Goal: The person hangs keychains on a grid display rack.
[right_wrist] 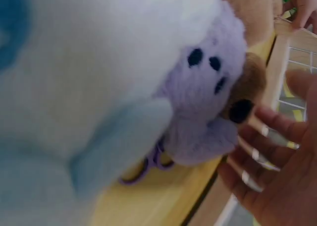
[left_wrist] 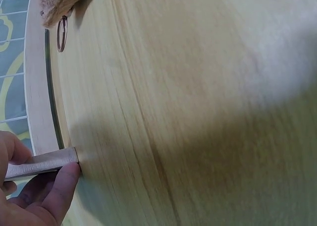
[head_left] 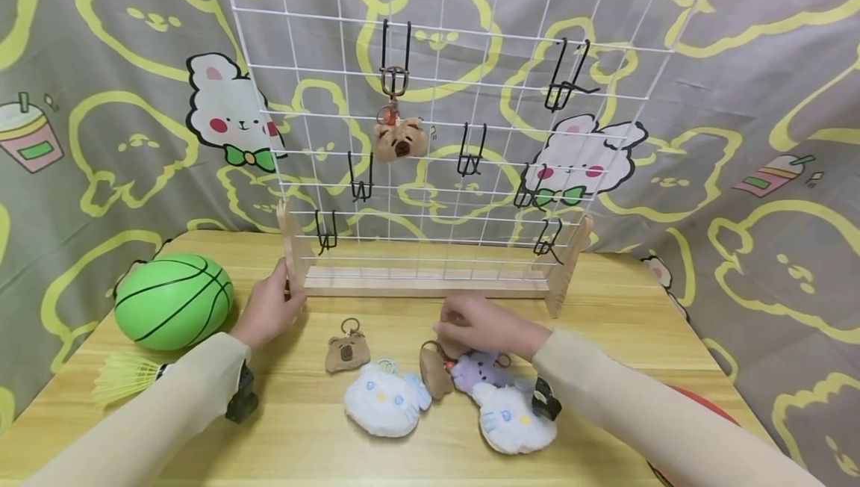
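Observation:
My left hand grips the left wooden end support of a white wire grid rack; the left wrist view shows thumb and fingers on either side of the board. My right hand reaches over a brown plush keychain, its fingers loosely extended beside it; whether they touch it is unclear. Close by lie a purple plush keychain, a second brown one and a white plush cat. Further left are another brown bear keychain and a white plush cat.
One brown bear keychain hangs from a black hook on the grid. Several other black hooks hold nothing. A green ball and a yellow shuttlecock are at left. Something red shows at the right edge.

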A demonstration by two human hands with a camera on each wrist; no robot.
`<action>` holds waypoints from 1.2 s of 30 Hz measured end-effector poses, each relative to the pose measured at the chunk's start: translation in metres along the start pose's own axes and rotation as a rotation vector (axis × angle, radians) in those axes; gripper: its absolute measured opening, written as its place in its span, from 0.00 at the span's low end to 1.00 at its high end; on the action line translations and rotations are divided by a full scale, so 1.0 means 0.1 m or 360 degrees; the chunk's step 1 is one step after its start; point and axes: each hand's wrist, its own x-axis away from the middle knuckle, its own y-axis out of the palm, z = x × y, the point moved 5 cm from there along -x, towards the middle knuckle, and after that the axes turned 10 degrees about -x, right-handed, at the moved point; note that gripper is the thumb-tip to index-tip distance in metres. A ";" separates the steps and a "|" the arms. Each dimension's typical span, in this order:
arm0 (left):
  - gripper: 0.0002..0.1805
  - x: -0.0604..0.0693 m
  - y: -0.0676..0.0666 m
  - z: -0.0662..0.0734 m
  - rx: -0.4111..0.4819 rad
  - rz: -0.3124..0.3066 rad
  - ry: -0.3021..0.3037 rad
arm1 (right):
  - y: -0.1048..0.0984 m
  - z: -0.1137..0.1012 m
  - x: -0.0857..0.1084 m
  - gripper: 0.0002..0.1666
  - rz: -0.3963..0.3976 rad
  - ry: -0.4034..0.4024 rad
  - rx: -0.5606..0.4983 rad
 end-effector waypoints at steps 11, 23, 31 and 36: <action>0.33 -0.01 -0.01 0.03 0.0008 -0.0007 -0.0004 | 0.05 0.05 -0.05 0.03 0.0029 0.0275 0.0064; 0.33 -0.01 -0.02 0.06 -0.0002 -0.0004 -0.0005 | 0.10 0.05 -0.11 0.07 0.0021 0.0307 0.0025; 0.33 0.01 -0.01 0.04 0.0001 0.0011 -0.0008 | 0.08 0.09 -0.13 0.01 -0.0031 0.0273 -0.0021; 0.32 0.01 0.00 0.02 -0.0007 0.0017 -0.0018 | 0.03 0.08 -0.12 0.05 -0.0010 0.0189 -0.0008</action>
